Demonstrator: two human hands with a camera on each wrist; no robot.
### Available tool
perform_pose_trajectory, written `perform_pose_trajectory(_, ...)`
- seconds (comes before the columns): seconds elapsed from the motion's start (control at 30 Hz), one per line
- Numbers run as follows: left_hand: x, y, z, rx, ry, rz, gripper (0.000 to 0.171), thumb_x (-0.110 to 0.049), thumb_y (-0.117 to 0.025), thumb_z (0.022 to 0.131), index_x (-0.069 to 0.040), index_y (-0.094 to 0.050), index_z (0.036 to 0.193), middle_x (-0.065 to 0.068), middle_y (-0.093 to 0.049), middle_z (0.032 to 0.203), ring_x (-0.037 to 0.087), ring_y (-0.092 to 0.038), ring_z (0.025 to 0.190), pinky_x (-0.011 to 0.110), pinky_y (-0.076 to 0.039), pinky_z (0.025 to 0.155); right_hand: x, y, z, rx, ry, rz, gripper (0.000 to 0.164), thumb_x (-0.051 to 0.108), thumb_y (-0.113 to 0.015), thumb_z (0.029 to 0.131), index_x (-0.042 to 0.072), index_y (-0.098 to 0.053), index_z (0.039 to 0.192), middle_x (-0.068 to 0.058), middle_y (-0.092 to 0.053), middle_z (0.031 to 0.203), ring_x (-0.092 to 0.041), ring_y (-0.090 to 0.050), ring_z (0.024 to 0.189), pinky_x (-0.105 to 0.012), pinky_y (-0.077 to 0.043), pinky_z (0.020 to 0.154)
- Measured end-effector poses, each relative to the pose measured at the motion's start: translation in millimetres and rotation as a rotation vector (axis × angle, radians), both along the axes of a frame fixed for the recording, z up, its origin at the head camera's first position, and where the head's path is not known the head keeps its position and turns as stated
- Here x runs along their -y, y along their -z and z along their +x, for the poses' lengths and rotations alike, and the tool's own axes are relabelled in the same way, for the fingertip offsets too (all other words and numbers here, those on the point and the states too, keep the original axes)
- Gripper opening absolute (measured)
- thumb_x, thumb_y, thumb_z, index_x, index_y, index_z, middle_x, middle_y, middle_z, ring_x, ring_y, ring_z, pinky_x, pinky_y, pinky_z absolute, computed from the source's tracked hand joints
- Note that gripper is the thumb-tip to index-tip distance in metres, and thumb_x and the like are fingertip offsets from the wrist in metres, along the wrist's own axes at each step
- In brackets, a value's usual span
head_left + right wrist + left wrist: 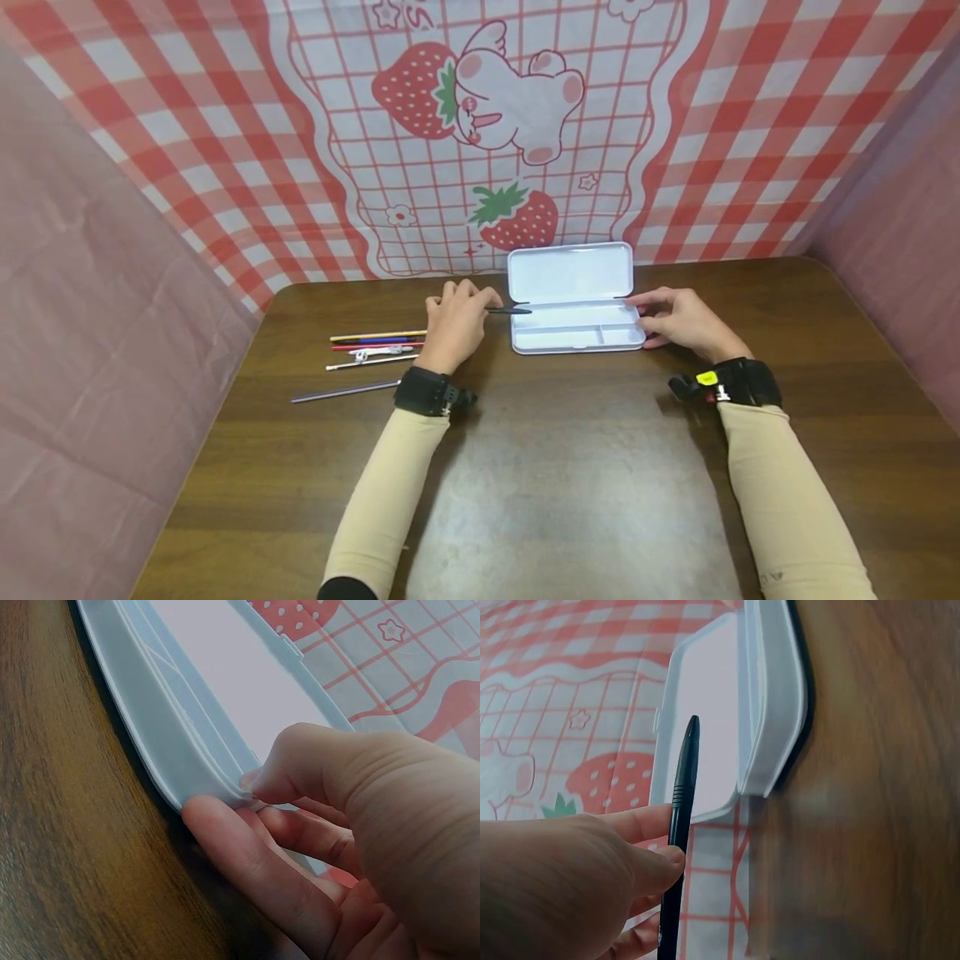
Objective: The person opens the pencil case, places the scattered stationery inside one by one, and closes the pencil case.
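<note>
A white pencil case [577, 340] lies with its lid [570, 273] raised at the back of the table; its tray has one long compartment behind and two smaller ones in front. My left hand [456, 327] pinches a black pen [682, 795] between thumb and fingers. The pen's tip overlaps the left end of the case in the head view. At the opposite end, my right hand [686, 321] grips the case's short side, its thumb [281, 769] on the rim and its fingers against the outer wall.
Left of my left hand lie several pencils or pens [375, 340] and a white compass [378, 352]. Nearer the front is a purple-grey pencil [345, 392]. A checked strawberry cloth [322, 167] hangs behind the brown table [555, 467].
</note>
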State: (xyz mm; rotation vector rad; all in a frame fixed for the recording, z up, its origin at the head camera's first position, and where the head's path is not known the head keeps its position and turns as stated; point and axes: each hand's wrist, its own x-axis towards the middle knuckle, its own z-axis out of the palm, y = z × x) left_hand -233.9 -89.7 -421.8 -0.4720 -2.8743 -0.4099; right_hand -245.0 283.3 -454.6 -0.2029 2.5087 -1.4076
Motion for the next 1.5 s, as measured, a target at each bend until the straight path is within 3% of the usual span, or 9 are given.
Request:
perform_pose_trajectory(0.4,-27.0,3.3,7.7,0.010,0.014,-0.037,0.026,-0.014,-0.062,0.097,-0.029,-0.068,0.117,0.003,-0.061,0.106,0.024,-0.049,0.102,0.048,-0.041,0.084,1.3,1.1,0.8,0.003,-0.004,-0.004,0.042,0.008,-0.067,0.093,0.006,-0.062,0.134,-0.021,-0.051,0.124,-0.026,-0.066,0.078,-0.029,-0.063,0.065)
perform_pose_trajectory(0.63,-41.7,3.9,11.7,0.025,0.030,-0.069,0.039,-0.003,-0.059,0.093,-0.031,-0.068,0.118,0.002,-0.060,0.106,0.023,-0.047,0.101,0.046,-0.040,0.083,0.6,1.5,1.8,-0.001,-0.002,-0.009,0.042,0.007,-0.066,0.092,0.005,-0.062,0.134,-0.020,-0.052,0.123,-0.027,-0.065,0.078,-0.029,-0.063,0.065)
perform_pose_trajectory(0.8,-49.5,5.1,13.9,0.014,0.044,-0.096,0.044,-0.001,-0.064,0.090,-0.034,-0.067,0.119,0.002,-0.060,0.106,0.022,-0.047,0.099,0.045,-0.040,0.081,0.4,1.5,1.4,-0.002,-0.004,-0.008,0.042,0.007,-0.066,0.092,0.006,-0.062,0.134,-0.020,-0.051,0.123,-0.027,-0.065,0.078,-0.029,-0.063,0.066)
perform_pose_trajectory(1.1,-68.1,1.7,15.7,-0.042,0.063,-0.078,0.041,-0.007,-0.069,0.088,-0.036,-0.066,0.118,0.000,-0.061,0.107,0.020,-0.048,0.102,0.045,-0.042,0.084,-0.4,0.0,1.3,0.001,0.000,-0.012,0.042,0.009,-0.067,0.093,0.007,-0.062,0.134,-0.020,-0.051,0.125,-0.028,-0.066,0.076,-0.029,-0.062,0.066)
perform_pose_trajectory(1.5,-80.2,3.0,19.2,-0.009,0.093,-0.102,0.039,-0.007,-0.062,0.093,-0.036,-0.067,0.119,-0.002,-0.063,0.104,0.019,-0.051,0.097,0.038,-0.043,0.077,0.4,-1.0,0.1,0.002,0.002,0.002,0.042,0.007,-0.066,0.092,0.007,-0.062,0.134,-0.021,-0.051,0.123,-0.027,-0.065,0.078,-0.030,-0.063,0.066)
